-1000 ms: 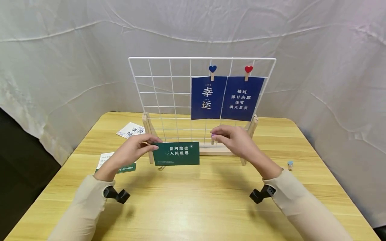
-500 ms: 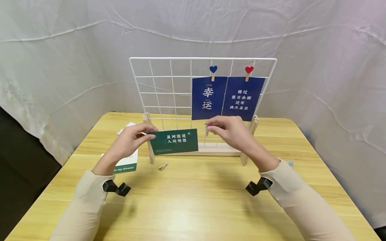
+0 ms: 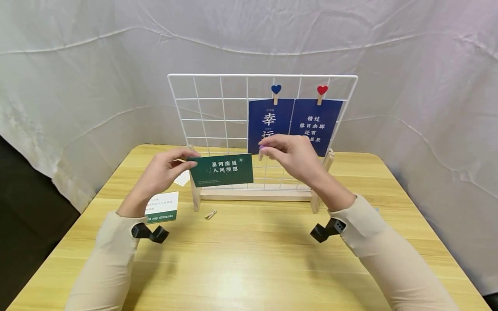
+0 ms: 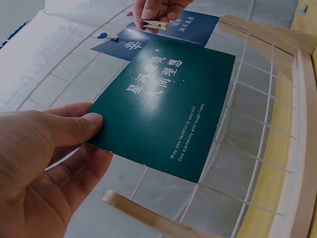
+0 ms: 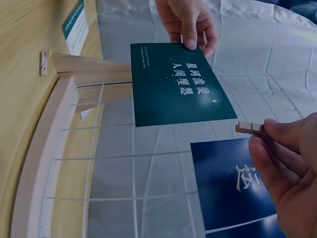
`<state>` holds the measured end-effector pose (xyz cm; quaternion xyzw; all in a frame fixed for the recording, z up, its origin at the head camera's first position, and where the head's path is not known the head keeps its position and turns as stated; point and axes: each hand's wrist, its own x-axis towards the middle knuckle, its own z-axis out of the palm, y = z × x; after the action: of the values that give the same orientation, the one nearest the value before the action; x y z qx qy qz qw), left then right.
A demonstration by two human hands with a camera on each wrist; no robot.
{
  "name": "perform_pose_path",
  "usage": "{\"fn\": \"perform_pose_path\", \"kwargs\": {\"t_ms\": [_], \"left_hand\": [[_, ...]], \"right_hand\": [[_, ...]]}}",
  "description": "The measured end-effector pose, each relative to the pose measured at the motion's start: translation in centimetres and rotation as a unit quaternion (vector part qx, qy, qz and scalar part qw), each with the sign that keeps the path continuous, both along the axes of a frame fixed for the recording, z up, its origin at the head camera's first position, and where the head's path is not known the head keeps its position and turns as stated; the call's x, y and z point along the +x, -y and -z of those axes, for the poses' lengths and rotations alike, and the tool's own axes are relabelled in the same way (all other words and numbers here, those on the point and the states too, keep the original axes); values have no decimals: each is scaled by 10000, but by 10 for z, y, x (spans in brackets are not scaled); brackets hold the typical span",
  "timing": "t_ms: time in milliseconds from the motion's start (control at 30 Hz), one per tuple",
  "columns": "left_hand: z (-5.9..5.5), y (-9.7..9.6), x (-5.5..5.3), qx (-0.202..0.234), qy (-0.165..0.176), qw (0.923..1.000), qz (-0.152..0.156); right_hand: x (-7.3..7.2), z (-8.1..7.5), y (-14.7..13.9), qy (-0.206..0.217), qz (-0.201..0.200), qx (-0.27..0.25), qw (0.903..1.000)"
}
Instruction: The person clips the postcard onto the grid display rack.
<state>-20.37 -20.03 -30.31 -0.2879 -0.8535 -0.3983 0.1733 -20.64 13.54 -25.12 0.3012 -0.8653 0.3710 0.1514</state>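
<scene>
My left hand (image 3: 163, 170) pinches the left edge of a dark green card (image 3: 221, 169) printed with white characters, holding it in front of the white wire grid (image 3: 210, 119). Between thumb and fingers of my right hand (image 3: 297, 157) is a small wooden clothespin (image 5: 250, 128) with a purple top. That hand is just right of the card, apart from it, and covers part of two blue cards. The left blue card (image 3: 258, 116) hangs under a blue heart clothespin (image 3: 276, 90); the right blue card (image 3: 332, 121) hangs under a red heart clothespin (image 3: 321, 90).
Wooden feet hold the grid upright on the wooden table (image 3: 233, 263). A loose clothespin (image 3: 211, 214) lies before the grid's left foot. A white and green card (image 3: 163, 207) and a partly hidden white card (image 3: 182, 178) lie at the left. Pale cloth (image 3: 249, 34) hangs behind.
Both hands have risen toward the grid, the left carrying the green card up and slightly left, the right carrying the clothespin up and left. The loose clothespin on the table has come fully into view.
</scene>
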Motion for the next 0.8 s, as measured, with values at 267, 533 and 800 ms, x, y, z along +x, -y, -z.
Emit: {"fn": "perform_pose_path", "kwargs": {"t_ms": [267, 533, 800], "left_hand": [[-12, 2, -3, 39, -153, 9997, -203], [-26, 3, -7, 252, -163, 9995, -136], [-36, 4, -16, 445, -436, 9980, -78]], "right_hand": [[-2, -15, 9, -6, 39, -107, 9999], [-7, -27, 16, -297, 132, -155, 9994], [-11, -41, 26, -427, 83, -188, 9989]]}}
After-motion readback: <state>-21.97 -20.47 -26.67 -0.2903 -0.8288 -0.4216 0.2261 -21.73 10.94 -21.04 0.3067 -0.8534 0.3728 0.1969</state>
